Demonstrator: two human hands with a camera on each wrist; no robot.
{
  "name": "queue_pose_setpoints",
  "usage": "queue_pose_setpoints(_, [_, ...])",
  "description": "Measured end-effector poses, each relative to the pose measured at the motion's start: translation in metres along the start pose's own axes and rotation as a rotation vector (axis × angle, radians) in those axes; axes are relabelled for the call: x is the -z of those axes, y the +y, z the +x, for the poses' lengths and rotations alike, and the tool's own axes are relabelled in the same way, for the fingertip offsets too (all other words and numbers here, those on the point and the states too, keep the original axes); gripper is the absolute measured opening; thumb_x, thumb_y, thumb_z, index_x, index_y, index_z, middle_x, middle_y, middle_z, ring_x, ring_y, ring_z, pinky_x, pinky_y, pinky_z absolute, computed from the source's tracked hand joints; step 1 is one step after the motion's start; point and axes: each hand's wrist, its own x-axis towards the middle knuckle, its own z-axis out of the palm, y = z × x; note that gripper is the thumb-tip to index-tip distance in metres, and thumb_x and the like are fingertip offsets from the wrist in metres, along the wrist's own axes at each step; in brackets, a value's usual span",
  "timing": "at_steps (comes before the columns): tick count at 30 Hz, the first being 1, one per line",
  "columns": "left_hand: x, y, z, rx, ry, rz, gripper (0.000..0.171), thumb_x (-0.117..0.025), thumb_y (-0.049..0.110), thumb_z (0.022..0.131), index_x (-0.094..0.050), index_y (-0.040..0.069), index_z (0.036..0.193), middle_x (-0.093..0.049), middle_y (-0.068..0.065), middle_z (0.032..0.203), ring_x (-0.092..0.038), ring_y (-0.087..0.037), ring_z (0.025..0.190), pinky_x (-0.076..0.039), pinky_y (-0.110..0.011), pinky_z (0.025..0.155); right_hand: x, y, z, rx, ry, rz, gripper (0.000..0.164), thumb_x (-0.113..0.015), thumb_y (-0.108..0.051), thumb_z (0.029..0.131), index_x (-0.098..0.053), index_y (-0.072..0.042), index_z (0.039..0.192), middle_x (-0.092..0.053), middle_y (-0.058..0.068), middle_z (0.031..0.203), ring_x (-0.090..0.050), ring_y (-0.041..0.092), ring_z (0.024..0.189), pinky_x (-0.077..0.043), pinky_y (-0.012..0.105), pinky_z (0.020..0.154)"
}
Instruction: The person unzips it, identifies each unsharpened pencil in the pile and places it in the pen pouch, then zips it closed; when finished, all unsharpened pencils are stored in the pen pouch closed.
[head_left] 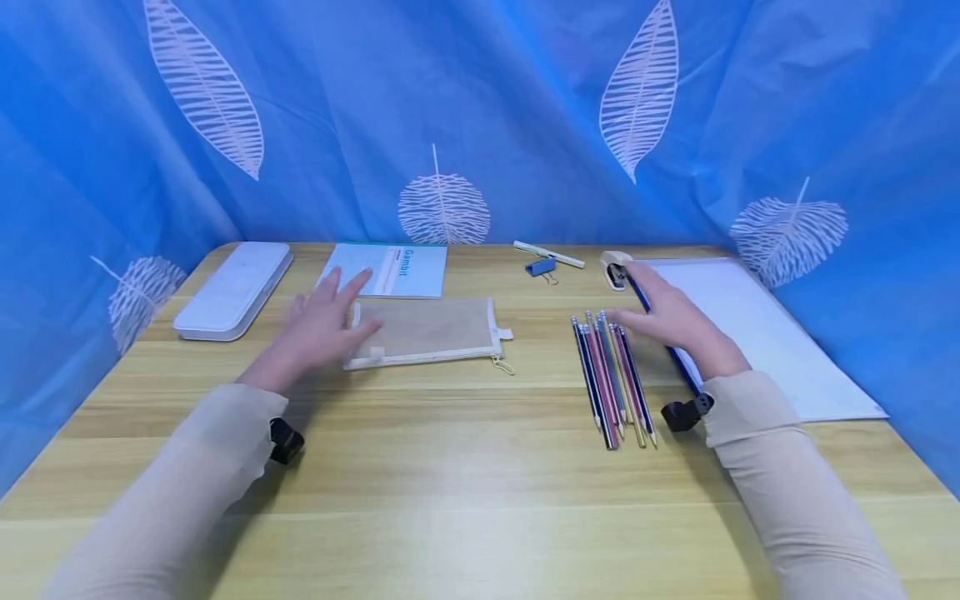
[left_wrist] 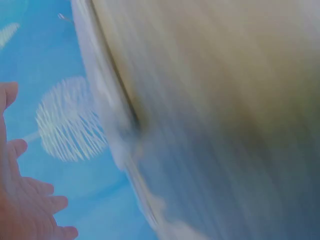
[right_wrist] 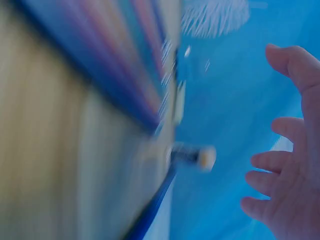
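My left hand (head_left: 318, 333), fingers spread, hovers at the left end of a mesh zipper pouch (head_left: 427, 325) that lies flat with a white zip along its near side. In the left wrist view that hand (left_wrist: 30, 200) has nothing in its fingers. My right hand (head_left: 678, 317) is above the left edge of a white clipboard-like board (head_left: 772, 333), its thumb close to the top ends of a bundle of pencils (head_left: 611, 375). The pencils lie side by side on the table. In the right wrist view the hand (right_wrist: 295, 165) is empty with fingers apart.
A white pencil case (head_left: 234, 287) lies at the back left, beside a booklet (head_left: 397, 271) marked "Gambit". At the back are a blue binder clip (head_left: 542, 267), a pale green pen-like stick (head_left: 549, 253) and a beige stapler (head_left: 617, 268). A blue leaf-patterned curtain (head_left: 517, 125) surrounds the wooden table (head_left: 450, 483).
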Motion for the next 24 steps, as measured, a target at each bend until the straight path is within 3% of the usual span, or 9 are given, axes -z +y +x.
queue_pose_setpoints(7, [-0.011, 0.049, 0.008, -0.145, -0.025, -0.11, 0.07, -0.055, 0.043, 0.089, -0.018, 0.03, 0.148, -0.009, -0.021, 0.153, -0.012, -0.041, 0.138, -0.009, -0.066, 0.104, -0.019, -0.045, 0.018, 0.126, -0.087, 0.1, 0.082, -0.061, -0.046, 0.086, -0.017, -0.016, 0.149, -0.021, 0.015, 0.152, -0.024, 0.037, 0.136, -0.023, 0.055, 0.107])
queue_pose_setpoints(12, [-0.028, 0.077, 0.017, -0.219, -0.043, -0.225, 0.073, -0.061, 0.036, 0.087, -0.021, 0.027, 0.147, -0.026, -0.02, 0.147, -0.031, -0.04, 0.131, -0.029, -0.062, 0.1, -0.041, -0.069, 0.029, 0.167, -0.182, 0.317, 0.074, -0.063, -0.031, 0.088, -0.023, -0.011, 0.147, -0.029, 0.018, 0.148, -0.033, 0.035, 0.132, -0.028, 0.048, 0.107])
queue_pose_setpoints(17, [-0.05, 0.099, 0.023, -0.227, -0.078, -0.33, 0.075, -0.066, 0.032, 0.084, -0.024, 0.027, 0.146, -0.034, -0.017, 0.143, -0.042, -0.036, 0.123, -0.037, -0.056, 0.096, -0.061, -0.086, 0.034, 0.148, -0.238, 0.522, 0.064, -0.066, -0.015, 0.086, -0.035, -0.003, 0.141, -0.038, 0.023, 0.141, -0.041, 0.035, 0.127, -0.034, 0.044, 0.104])
queue_pose_setpoints(24, [-0.061, 0.118, 0.026, -0.161, -0.114, -0.463, 0.074, -0.069, 0.025, 0.082, -0.029, 0.021, 0.144, -0.043, -0.019, 0.135, -0.05, -0.035, 0.115, -0.043, -0.049, 0.092, -0.079, -0.103, 0.044, -0.007, -0.242, 0.784, 0.052, -0.06, 0.006, 0.081, -0.045, 0.005, 0.13, -0.05, 0.025, 0.128, -0.047, 0.034, 0.118, -0.04, 0.04, 0.099])
